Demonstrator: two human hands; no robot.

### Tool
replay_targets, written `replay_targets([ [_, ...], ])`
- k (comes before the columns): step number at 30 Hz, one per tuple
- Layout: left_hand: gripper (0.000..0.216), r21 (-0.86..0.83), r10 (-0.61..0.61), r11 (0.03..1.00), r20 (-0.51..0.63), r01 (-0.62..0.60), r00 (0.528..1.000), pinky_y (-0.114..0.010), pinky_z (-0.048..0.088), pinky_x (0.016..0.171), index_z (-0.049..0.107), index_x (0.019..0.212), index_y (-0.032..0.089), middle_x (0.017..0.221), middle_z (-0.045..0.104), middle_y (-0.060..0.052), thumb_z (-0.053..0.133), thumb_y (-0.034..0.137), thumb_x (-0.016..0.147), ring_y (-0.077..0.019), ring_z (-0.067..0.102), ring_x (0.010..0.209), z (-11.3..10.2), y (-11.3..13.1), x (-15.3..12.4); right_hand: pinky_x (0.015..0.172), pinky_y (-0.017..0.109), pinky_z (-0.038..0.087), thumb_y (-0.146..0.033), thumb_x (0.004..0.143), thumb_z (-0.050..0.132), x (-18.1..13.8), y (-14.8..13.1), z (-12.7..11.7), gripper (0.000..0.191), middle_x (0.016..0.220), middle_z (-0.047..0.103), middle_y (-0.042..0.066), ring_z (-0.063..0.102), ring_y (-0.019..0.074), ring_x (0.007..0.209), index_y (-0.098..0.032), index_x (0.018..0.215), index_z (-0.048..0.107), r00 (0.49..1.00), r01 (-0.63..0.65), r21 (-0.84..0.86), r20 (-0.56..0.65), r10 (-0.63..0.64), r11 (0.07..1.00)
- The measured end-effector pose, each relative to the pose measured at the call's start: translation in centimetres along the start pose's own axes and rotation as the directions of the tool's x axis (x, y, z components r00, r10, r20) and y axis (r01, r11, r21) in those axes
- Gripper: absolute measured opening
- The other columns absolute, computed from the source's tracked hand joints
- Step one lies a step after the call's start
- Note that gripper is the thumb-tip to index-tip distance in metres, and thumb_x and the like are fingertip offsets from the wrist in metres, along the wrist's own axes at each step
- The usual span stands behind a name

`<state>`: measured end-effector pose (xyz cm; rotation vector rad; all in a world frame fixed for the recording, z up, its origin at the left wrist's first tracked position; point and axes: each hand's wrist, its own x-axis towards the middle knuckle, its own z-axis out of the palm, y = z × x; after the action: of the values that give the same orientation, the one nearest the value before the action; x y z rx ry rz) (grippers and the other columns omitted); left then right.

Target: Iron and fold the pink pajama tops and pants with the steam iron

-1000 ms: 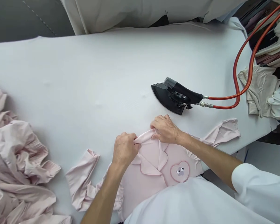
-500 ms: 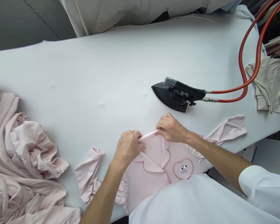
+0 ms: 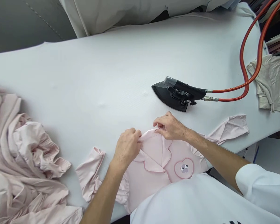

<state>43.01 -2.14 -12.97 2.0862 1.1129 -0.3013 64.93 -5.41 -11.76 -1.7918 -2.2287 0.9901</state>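
While the collar (image 3: 152,140) of a pink top (image 3: 149,189) is handled on the padded tabletop (image 3: 84,77), a narrow grip on its edge is kept by the left hand (image 3: 127,146). The right hand's (image 3: 169,126) grip cannot be judged, its fingertips (image 3: 157,123) lying on the fold. Smoothing of the collar is judged to be called for. A black steam iron (image 3: 175,95) with red hoses (image 3: 240,54) stands nearby; crumpled pink cloth (image 3: 21,155) lies to the left, pale rags (image 3: 270,84) to the right.
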Motion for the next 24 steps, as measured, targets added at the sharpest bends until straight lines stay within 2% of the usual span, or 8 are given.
replay_targets([
  [4,0.016,0.037,-0.003,0.999,-0.024,0.004,1.0,-0.033,0.04,0.075,0.062,0.08,0.02,0.083,0.066,-0.005,0.054,0.008,0.074,-0.0218,0.059,0.082,0.8,0.1,-0.2,0.086,0.036,0.027,-0.029,0.073,0.073,0.2,-0.7,0.1,0.035,0.088,0.069,0.007,0.059,0.0224,0.088,-0.014,0.103,0.064,0.994,0.009,-0.134,0.11,0.006,0.991],
  [8,0.02,-0.145,-0.05,0.988,-0.018,0.047,0.999,-0.03,0.04,0.069,0.065,0.074,0.021,0.076,0.067,-0.002,0.051,0.006,0.074,-0.0182,0.058,0.075,1.1,-0.3,-0.3,0.083,0.035,0.028,-0.014,0.072,0.063,0.3,-0.8,0.0,0.012,0.083,0.068,0.006,0.058,0.0209,0.088,-0.014,0.084,0.066,0.98,0.014,-0.161,0.2,0.019,0.987],
  [14,0.011,-0.3,-0.108,0.948,0.02,0.109,0.994,-0.028,0.039,0.064,0.068,0.08,0.025,0.075,0.07,0.003,0.062,0.017,0.077,-0.0161,0.059,0.07,0.6,-0.9,-0.2,0.083,0.036,0.029,-0.014,0.073,0.062,0.1,-1.0,-0.2,0.009,0.082,0.069,0.006,0.059,0.0212,0.088,-0.015,0.08,0.068,0.975,-0.038,-0.185,0.209,0.077,0.982],
  [16,0.009,-0.24,-0.114,0.966,-0.048,0.099,0.992,-0.03,0.039,0.066,0.068,0.076,0.024,0.075,0.069,0.001,0.061,0.024,0.082,-0.0181,0.059,0.072,0.6,-0.7,0.0,0.086,0.038,0.03,-0.018,0.076,0.063,0.2,-1.3,-1.7,0.012,0.094,0.069,0.009,0.058,0.0236,0.094,-0.015,0.087,0.069,0.988,-0.003,-0.232,0.152,0.039,0.973],
  [18,0.016,-0.18,-0.124,0.979,-0.14,0.098,0.982,-0.033,0.04,0.072,0.067,0.073,0.023,0.075,0.069,-0.002,0.059,0.028,0.086,-0.021,0.058,0.078,0.8,-0.3,0.3,0.092,0.043,0.03,-0.028,0.083,0.063,0.6,-1.2,-4.3,0.024,0.115,0.065,0.012,0.054,0.0297,0.109,-0.017,0.104,0.067,0.999,-0.008,-0.322,-0.054,-0.01,0.947],
  [21,0.019,-0.139,-0.162,0.981,-0.228,0.133,0.96,-0.036,0.04,0.075,0.066,0.074,0.022,0.078,0.07,-0.004,0.064,0.037,0.085,-0.0249,0.057,0.084,1.7,0.2,0.6,0.095,0.049,0.032,-0.05,0.089,0.058,1.8,0.3,-9.0,0.055,0.135,0.052,0.017,0.044,0.0395,0.123,-0.017,0.132,0.053,0.935,-0.168,-0.425,-0.353,0.008,0.889],
  [22,0.022,-0.127,-0.183,0.98,-0.261,0.154,0.948,-0.037,0.04,0.074,0.064,0.072,0.022,0.078,0.069,-0.005,0.064,0.04,0.084,-0.0256,0.057,0.083,2.1,0.2,0.6,0.092,0.049,0.035,-0.056,0.088,0.057,2.2,1.2,-10.4,0.064,0.134,0.052,0.018,0.046,0.0396,0.121,-0.016,0.137,0.047,0.93,-0.197,-0.421,-0.365,0.034,0.885],
  [24,0.025,-0.138,-0.213,0.975,-0.347,0.175,0.913,-0.039,0.04,0.074,0.061,0.07,0.021,0.075,0.066,-0.005,0.063,0.041,0.085,-0.0254,0.057,0.081,2.7,0.2,0.6,0.084,0.042,0.042,-0.064,0.086,0.056,2.9,3.0,-12.6,0.075,0.124,0.058,0.016,0.056,0.0338,0.108,-0.017,0.142,0.041,0.959,-0.204,-0.353,-0.258,0.114,0.913],
])
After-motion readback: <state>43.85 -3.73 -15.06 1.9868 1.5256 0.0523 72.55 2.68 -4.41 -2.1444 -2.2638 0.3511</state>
